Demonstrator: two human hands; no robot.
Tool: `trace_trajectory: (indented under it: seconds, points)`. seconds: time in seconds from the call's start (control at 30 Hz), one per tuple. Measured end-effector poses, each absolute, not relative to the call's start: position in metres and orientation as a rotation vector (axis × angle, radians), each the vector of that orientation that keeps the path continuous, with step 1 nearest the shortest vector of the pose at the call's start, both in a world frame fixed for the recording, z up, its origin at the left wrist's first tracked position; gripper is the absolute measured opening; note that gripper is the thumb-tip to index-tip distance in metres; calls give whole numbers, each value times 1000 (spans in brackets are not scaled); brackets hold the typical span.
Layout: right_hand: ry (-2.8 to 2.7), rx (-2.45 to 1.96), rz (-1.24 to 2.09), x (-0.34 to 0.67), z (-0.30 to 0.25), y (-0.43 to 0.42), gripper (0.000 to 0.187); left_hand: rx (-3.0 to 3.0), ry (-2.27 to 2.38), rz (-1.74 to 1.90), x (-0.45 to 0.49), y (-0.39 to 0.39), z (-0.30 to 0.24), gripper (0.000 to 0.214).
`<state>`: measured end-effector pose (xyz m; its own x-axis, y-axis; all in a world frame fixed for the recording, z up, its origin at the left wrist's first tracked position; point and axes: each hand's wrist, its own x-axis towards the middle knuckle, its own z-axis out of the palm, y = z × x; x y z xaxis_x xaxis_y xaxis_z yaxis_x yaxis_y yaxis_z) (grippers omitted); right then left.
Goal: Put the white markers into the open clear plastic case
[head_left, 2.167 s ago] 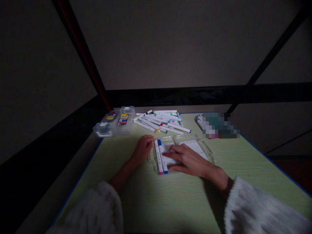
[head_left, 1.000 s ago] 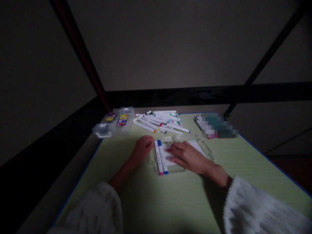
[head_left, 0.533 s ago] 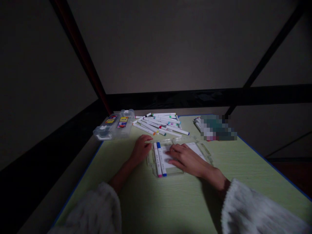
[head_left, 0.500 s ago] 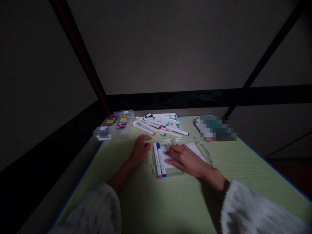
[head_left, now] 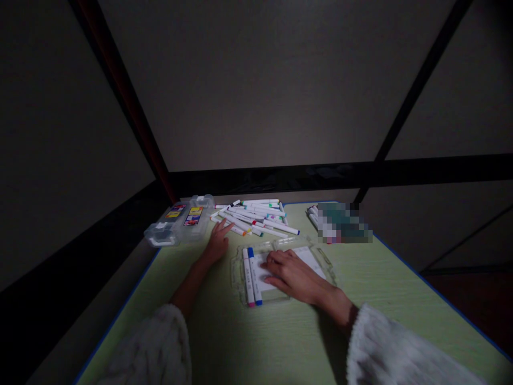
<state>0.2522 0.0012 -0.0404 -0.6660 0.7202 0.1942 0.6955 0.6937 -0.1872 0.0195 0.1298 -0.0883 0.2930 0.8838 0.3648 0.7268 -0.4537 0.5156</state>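
An open clear plastic case [head_left: 240,278] lies on the green table [head_left: 280,342]. Two white markers [head_left: 251,275], one pink-capped and one blue-capped, lie side by side at its left. My right hand [head_left: 294,275] rests flat inside the case on a white insert, fingers spread. My left hand [head_left: 218,243] reaches out over the table with its fingers stretched apart, fingertips at the near edge of a pile of several white markers [head_left: 252,216]. It holds nothing.
A second clear case [head_left: 178,224] with coloured labels sits closed at the table's far left corner. A blurred dark-green bundle [head_left: 340,222] lies at the far right. Dark metal bars and a plain wall stand behind the table.
My left hand has left the side of the open case and moved forward to the marker pile, opening its fingers. The right hand stays on the case. The view has tilted upward.
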Motion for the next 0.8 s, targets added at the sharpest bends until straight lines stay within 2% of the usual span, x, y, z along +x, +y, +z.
trace_trajectory:
  seconds: [0.37,0.63,0.8]
  points:
    - [-2643,-1136,139,251,-40,2,32,2582,1538,900,13,130,-92,38]
    - [-2640,-1139,129,251,-41,2,32,2700,1498,757,24,116,-79,28]
    - [-2650,-1150,128,250,-40,2,31,2724,1444,750,32,110,-78,40]
